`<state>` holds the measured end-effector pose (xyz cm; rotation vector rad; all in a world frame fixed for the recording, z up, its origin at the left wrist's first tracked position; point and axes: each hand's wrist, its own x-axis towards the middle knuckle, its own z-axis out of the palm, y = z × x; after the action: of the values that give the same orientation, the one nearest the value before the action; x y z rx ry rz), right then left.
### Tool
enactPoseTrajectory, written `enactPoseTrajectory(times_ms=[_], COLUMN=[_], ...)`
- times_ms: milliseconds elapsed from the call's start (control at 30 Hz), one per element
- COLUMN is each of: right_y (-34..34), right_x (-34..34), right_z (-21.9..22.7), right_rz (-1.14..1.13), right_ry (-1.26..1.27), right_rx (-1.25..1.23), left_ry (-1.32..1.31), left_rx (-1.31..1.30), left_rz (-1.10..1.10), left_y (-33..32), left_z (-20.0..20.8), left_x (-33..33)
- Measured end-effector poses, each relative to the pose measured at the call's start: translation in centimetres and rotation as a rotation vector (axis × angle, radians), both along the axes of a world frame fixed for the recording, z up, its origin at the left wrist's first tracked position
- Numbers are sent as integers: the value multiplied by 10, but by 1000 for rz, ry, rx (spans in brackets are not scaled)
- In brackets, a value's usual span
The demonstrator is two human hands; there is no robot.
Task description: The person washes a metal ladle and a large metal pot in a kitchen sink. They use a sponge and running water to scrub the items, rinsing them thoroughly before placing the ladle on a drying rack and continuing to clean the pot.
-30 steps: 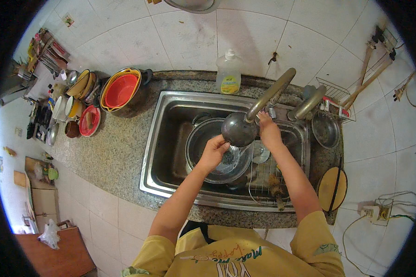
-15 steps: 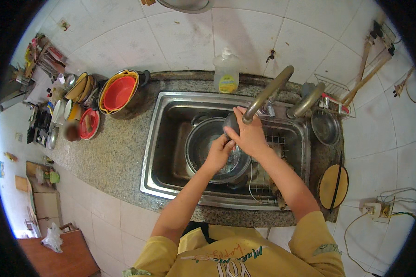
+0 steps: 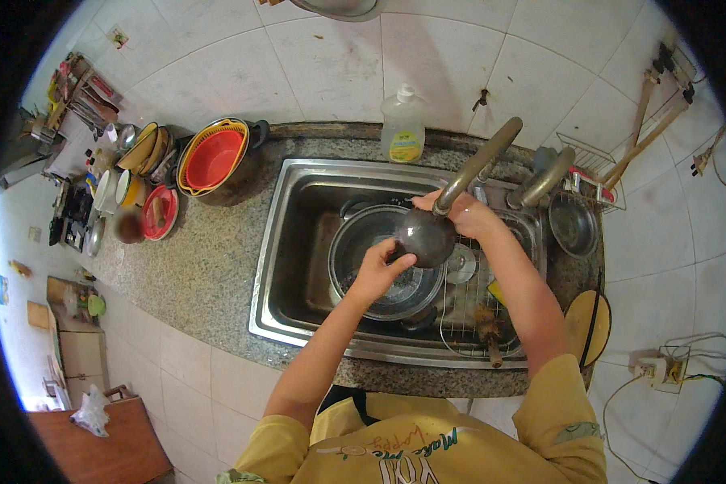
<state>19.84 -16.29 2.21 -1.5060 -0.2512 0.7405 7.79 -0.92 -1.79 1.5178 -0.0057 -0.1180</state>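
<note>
A person in a yellow shirt point(image 3: 452, 448) works over a metal sink point(image 3: 294, 266). A dark, round bowl point(image 3: 427, 242) is between the two hands, just under the end of the curved tap point(image 3: 488, 157). The left hand point(image 3: 375, 273) pinches the bowl's near-left edge between thumb and fingers. The right hand point(image 3: 469, 216) is on the bowl's far-right side, partly behind the tap; whether it grips the bowl cannot be told. Below the hands, in the sink, sits a wide pot point(image 3: 340, 252). Beneath the right forearm are a wire rack point(image 3: 456, 331) and a brown brush point(image 3: 486, 324). Beyond the hands stands a clear bottle point(image 3: 403, 133); far to their left, a red basket point(image 3: 215, 157) is on the speckled desk point(image 3: 194, 278).
</note>
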Motion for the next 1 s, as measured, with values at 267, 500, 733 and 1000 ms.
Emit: enactPoseTrajectory(times_ms=[267, 500, 733, 1000], right_y=[-23, -23, -41, -50], right_x=[-24, -57, -79, -82], right_z=[-7, -25, -10, -32], right_rz=[-148, -609, -370, -486], right_ry=[393, 493, 515, 433], right_rx=[498, 594, 638, 708], left_ry=[44, 57, -31, -51], left_rx=[-181, -273, -89, 12], left_rz=[71, 79, -76, 48], left_y=[2, -15, -17, -33], left_z=[-3, -4, 2, -1], left_x=[9, 24, 34, 39])
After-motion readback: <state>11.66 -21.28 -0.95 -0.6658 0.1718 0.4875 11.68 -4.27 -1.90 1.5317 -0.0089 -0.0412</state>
